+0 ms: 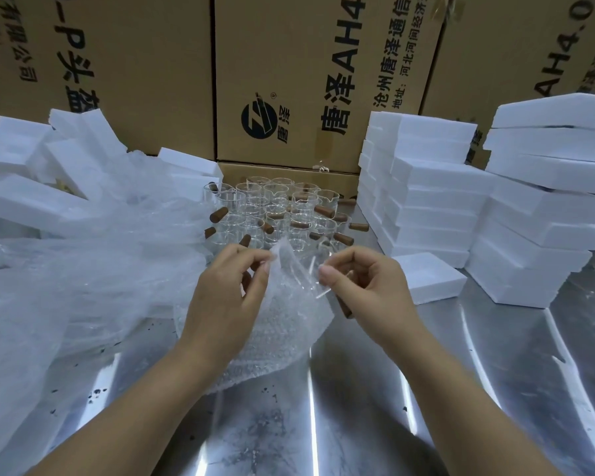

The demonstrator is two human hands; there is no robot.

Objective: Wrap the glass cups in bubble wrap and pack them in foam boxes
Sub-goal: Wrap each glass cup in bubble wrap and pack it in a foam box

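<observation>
The left hand (227,290) pinches the upper edge of the bubble wrap sheet (282,324) between thumb and fingertips. The right hand (368,286) pinches at the rim of the glass cup (311,276); whether it also catches wrap cannot be told. The cup lies against the sheet, between the two hands.

Its wooden handle (345,309) projects down and to the right, under the right palm, so the right hand is nearer to it. The sheet trails toward the person, and its lower edge rests on the tabletop (358,407).

The coming fold probably carries the sheet from left to right across the cup, and the handle side will need slack.

Clearances:
- Toward the person: open tabletop.
- Beyond the hands: the unwrapped cups (275,207) stand near.
- Right: stacked foam boxes (433,201).
- Left: a pile of loose wrap (83,269).
</observation>
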